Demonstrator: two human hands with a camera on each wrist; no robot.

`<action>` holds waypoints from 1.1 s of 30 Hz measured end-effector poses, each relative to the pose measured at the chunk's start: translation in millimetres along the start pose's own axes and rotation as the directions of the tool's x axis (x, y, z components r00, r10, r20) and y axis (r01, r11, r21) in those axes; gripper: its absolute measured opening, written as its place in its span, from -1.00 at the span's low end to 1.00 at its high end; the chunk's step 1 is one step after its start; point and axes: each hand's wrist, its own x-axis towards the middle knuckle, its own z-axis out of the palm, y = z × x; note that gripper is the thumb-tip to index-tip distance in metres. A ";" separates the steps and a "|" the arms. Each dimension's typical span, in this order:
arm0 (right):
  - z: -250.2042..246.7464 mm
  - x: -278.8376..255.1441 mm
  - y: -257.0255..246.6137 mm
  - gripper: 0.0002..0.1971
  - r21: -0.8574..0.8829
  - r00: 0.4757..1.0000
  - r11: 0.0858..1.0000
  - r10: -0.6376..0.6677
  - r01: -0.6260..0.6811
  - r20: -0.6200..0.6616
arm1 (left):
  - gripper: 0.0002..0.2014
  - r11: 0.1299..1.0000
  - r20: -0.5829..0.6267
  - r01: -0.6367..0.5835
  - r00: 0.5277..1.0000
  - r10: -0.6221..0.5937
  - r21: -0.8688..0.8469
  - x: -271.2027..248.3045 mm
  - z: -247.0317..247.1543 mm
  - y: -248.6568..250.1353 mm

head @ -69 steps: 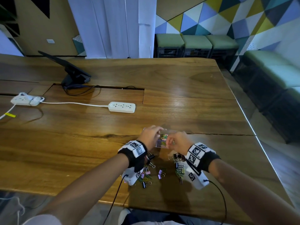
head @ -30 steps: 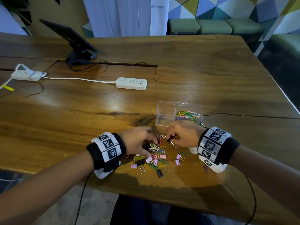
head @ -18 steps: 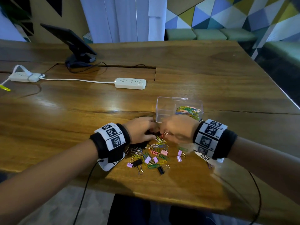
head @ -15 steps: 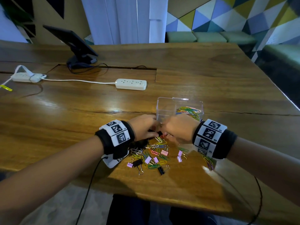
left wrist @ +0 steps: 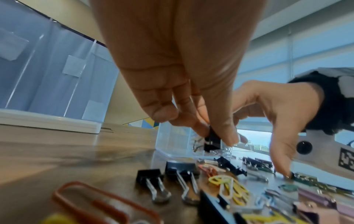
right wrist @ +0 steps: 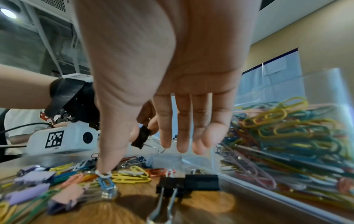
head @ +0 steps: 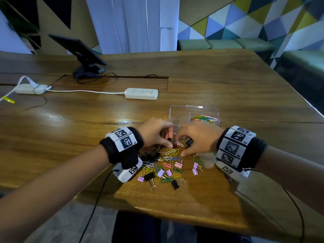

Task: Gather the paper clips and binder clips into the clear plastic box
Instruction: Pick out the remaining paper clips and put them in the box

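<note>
On the tabletop point(head: 210, 81) the clear plastic box point(head: 193, 114) stays put, paper clips point(head: 204, 118) inside. The left hand point(head: 154, 133) has lifted a black binder clip point(left wrist: 211, 141), pinched between thumb and fingertips. The right hand point(head: 198, 137) remains over the loose pile point(head: 166, 165), fingers extended, thumb touching a clip.

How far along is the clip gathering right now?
Partly done. A heap of coloured paper clips already lies in the right side of the clear plastic box. In hand: the left hand pinches a black binder clip near the box, while the right hand reaches into the loose pile, its fingers straight. That pile of paper and binder clips on the table is left.
</note>
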 end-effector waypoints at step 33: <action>11.0 15.0 -27.9 -0.61 0.009 0.993 0.995 -0.097 0.097 0.064 | -0.61 0.975 0.150 0.047 0.985 -0.081 0.219 -68.7 13.4 -5.4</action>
